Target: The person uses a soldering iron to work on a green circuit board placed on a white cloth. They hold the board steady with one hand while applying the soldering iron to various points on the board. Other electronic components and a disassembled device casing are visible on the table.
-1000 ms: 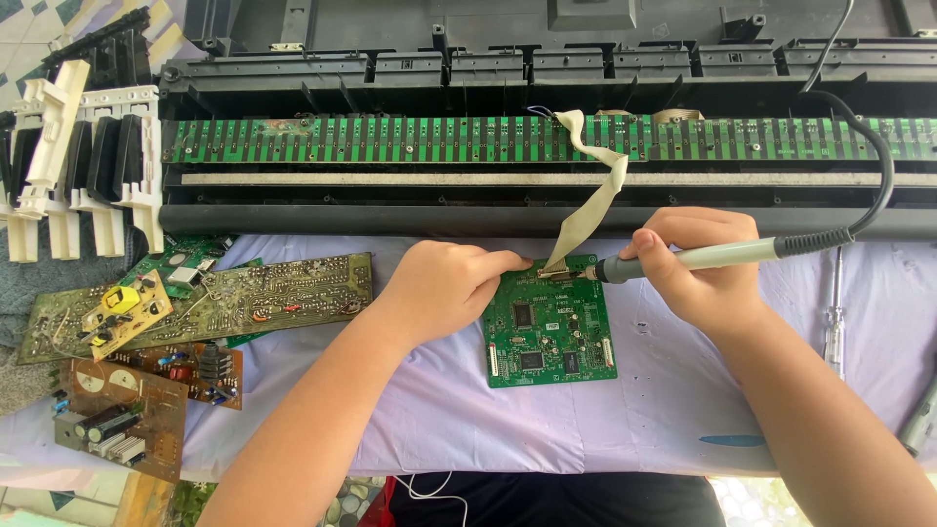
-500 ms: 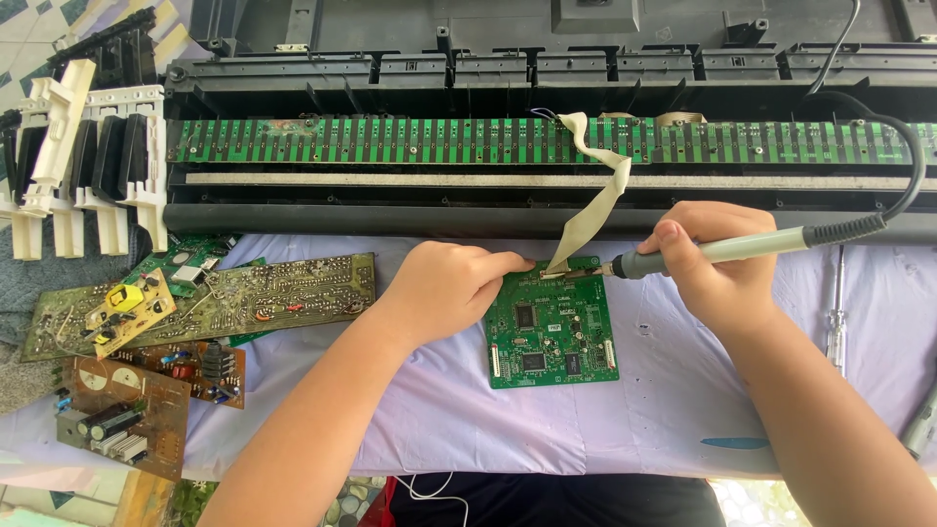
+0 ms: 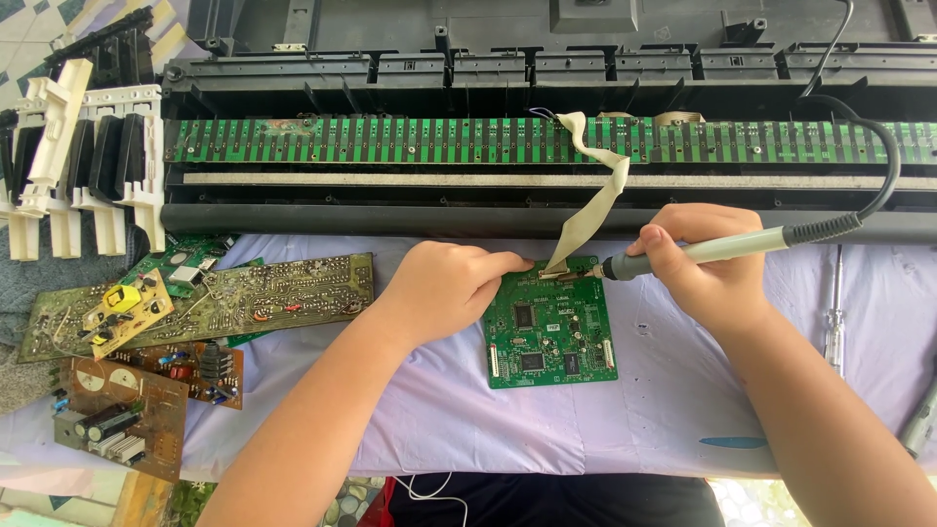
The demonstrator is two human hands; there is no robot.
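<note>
Soldering iron (image 3: 717, 252) in right grip (image 3: 705, 265); left grip (image 3: 451, 288) pins ribbon cable (image 3: 595, 205), fingertips hiding connector.

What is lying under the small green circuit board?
The small green circuit board lies on a pale lilac cloth. What the cloth covers cannot be seen. The left hand hides the board's upper left corner; the right hand holds a soldering iron.

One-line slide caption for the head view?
Right hand holds soldering iron to ribbon cable joint on green circuit board; left hand steadies board.
</note>
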